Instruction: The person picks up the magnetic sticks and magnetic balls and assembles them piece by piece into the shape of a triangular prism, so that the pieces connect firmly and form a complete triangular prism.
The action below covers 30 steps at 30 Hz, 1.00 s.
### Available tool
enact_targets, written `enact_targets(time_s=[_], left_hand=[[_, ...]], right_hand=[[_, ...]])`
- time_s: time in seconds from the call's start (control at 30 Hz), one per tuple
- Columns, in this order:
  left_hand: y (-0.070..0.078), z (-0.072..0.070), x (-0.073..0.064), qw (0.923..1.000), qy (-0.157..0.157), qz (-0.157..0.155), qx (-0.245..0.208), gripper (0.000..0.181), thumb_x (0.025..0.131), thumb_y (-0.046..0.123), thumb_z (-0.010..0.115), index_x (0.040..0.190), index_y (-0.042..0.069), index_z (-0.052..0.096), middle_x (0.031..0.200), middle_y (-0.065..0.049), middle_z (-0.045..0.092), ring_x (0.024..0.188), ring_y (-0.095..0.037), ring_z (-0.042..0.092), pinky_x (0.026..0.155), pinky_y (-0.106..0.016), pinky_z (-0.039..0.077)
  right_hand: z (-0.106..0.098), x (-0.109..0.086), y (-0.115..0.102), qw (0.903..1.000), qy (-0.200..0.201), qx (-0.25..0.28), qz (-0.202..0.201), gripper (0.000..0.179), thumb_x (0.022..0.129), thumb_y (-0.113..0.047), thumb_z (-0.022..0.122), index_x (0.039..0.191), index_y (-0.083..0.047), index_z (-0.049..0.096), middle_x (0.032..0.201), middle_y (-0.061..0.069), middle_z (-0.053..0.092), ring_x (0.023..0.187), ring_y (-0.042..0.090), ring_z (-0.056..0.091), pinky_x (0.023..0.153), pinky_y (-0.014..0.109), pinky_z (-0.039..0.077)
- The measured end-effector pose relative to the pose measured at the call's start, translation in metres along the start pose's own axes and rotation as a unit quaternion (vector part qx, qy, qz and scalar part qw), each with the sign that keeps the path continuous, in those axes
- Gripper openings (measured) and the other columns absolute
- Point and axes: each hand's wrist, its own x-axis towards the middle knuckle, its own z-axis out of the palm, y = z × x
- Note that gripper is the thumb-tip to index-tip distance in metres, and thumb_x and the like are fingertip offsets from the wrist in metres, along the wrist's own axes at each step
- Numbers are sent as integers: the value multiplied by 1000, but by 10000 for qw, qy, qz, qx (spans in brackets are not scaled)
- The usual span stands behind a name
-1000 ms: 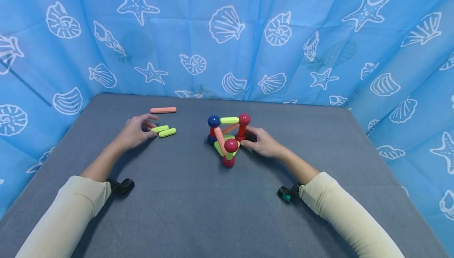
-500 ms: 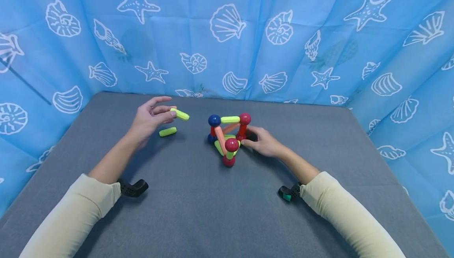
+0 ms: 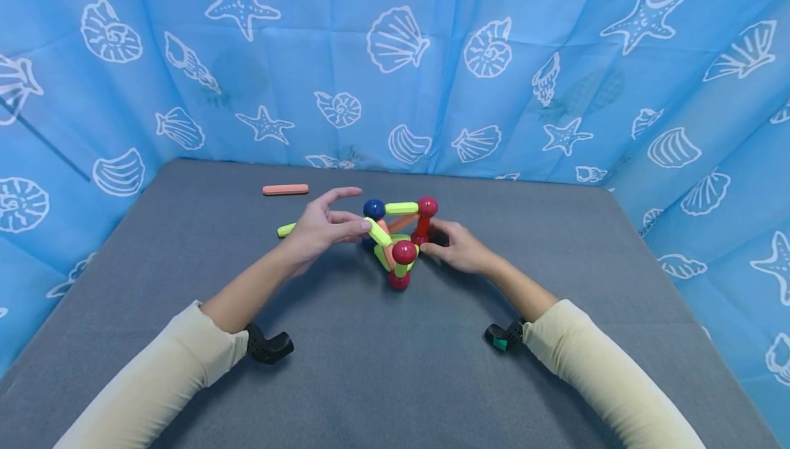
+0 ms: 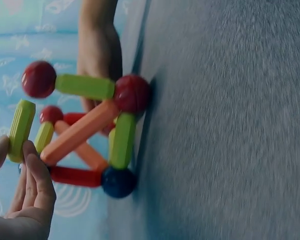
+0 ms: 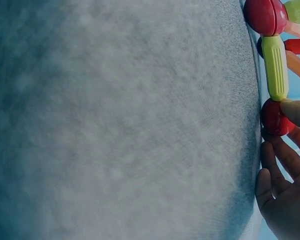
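My left hand pinches a yellow-green magnetic rod between thumb and fingers. The rod slants over the top of a frame of rods and balls, between an upper blue ball and the front upper red ball. In the left wrist view the held rod stands a little apart from the upper red ball; the upper blue ball is mostly hidden by fingers. At the frame's right side my right hand grips a bottom red ball, thumb and fingers around it.
An orange rod lies at the back left of the grey table. Another yellow-green rod is partly covered by the left hand. A blue shell-patterned curtain hangs behind the table.
My left hand picked up one of two yellow-green rods from the left of the table and carried it right to the top of the frame. The right hand stayed at the frame.
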Motion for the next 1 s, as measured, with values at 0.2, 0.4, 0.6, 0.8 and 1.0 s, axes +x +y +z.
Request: enact_targets(time_s=[0.2, 0.4, 0.6, 0.8, 1.0], left_hand=[[-1, 14, 6, 9997, 151, -190, -33, 68, 92, 18, 74, 149, 14, 38, 105, -15, 73, 94, -23, 73, 87, -36, 57], [-6, 22, 12, 9988, 358, -325, 98, 71, 92, 29, 74, 150, 14, 37, 95, -14, 75, 78, -21, 74, 76, -34, 59], [-15, 16, 10, 9970, 234, -344, 657, 58, 96, 32, 67, 146, 15, 42, 102, -12, 73, 84, -23, 71, 82, -36, 56], [-30, 14, -2, 9880, -593, -332, 1384, 78, 94, 16, 69, 155, 10, 22, 116, -17, 65, 92, -24, 67, 78, -38, 55], [-39, 28, -8, 9741, -831, -358, 2072, 111, 83, 23, 83, 159, 13, 3, 129, -16, 53, 89, -19, 67, 77, -35, 56]], right_hand=[[0, -1, 1, 10000, 30, -49, 12, 42, 95, -10, 65, 134, 3, 54, 121, 16, 63, 109, 29, 56, 99, 53, 45], [0, -2, 2, 10000, 45, -52, -31, 43, 95, -9, 65, 135, 4, 53, 122, 17, 63, 110, 30, 56, 100, 54, 44], [0, -2, 0, 10000, -5, -17, -9, 42, 96, -10, 65, 135, 2, 54, 122, 16, 63, 109, 29, 56, 100, 53, 45], [0, -2, -1, 10000, 42, -52, 60, 42, 96, -9, 65, 135, 1, 54, 121, 14, 63, 109, 28, 56, 99, 52, 45], [1, -1, -1, 9997, 138, -153, 102, 41, 95, -9, 66, 133, 2, 55, 118, 12, 64, 106, 26, 56, 98, 49, 47]])
